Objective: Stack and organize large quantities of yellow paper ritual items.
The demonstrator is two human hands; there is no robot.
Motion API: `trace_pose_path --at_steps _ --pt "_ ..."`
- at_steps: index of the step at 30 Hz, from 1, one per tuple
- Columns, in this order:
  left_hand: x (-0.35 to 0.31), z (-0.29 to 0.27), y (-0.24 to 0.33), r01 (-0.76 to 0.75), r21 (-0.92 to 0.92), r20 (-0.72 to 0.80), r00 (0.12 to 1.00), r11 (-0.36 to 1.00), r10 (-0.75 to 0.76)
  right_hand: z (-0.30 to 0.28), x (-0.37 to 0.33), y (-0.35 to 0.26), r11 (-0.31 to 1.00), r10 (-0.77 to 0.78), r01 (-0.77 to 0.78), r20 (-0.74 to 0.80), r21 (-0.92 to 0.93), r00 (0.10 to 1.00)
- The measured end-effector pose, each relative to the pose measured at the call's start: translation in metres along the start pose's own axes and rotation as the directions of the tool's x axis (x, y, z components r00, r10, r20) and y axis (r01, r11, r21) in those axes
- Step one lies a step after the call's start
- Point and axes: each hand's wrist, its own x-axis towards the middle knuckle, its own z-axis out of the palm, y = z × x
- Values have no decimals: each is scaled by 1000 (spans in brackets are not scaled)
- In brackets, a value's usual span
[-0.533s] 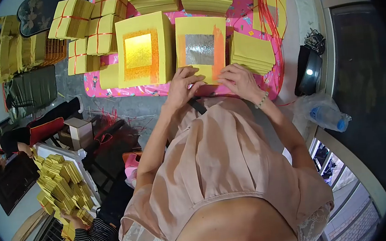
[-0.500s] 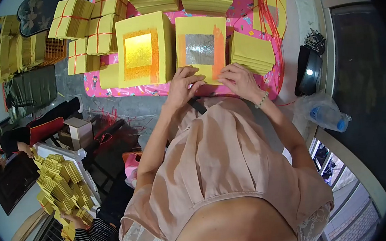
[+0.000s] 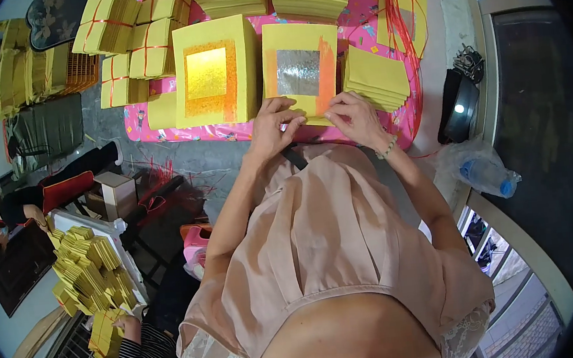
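Note:
A yellow paper sheet [image 3: 289, 39] with a silver foil square [image 3: 298, 72] and orange bands lies in front of me on a stack of similar paper. My left hand [image 3: 274, 123] pinches its near left edge between thumb and fingers. At the near right corner, the fingertips of my right hand [image 3: 355, 118] close on the same edge, which bends up slightly. To the left stands a thick stack of yellow paper [image 3: 245, 65] whose top sheet bears a gold foil square [image 3: 207, 73]. A fanned pile of plain yellow paper [image 3: 376, 77] lies to the right.
Yellow bundles [image 3: 150, 48] tied with red string stand at the far left of the pink tablecloth [image 3: 223, 131]. Red strings [image 3: 394, 3] hang at the right. Co-workers handle yellow bundles at a white table [image 3: 132, 263] lower left. A plastic bag [image 3: 461, 162] with a bottle lies right.
The sheet's near edge has curled up a little between my fingers, while my hands have hardly moved. At lower left, a co-worker's hand has drawn a yellow bundle away from the pile.

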Motion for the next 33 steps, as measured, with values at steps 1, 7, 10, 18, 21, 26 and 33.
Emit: trace_pose_path --at_steps 1,7,10,18,21,26,33 --pt "0 0 1 0 4 -8 1000 1000 0 1 0 1 1000 -1 1 -1 0 1000" --pt "1 1 2 -6 11 -35 999 1000 6 2 0 1 1000 10 -10 -5 2 1000" --pt "2 1 3 -4 3 -38 999 1000 5 1 0 1 1000 3 -3 -9 -5 1000" --pt "5 -2 3 -33 56 -26 999 998 35 -1 -1 0 1000 25 -25 25 1 999" --pt "6 -3 3 -45 66 -19 999 997 46 -1 0 0 999 33 -34 22 9 999" --pt "6 -3 1 -34 65 -19 999 997 35 0 1 0 1000 11 -11 -2 1 1000" --pt "20 -9 4 -120 212 39 993 970 115 -1 1 -1 987 -105 97 -59 -126 993"
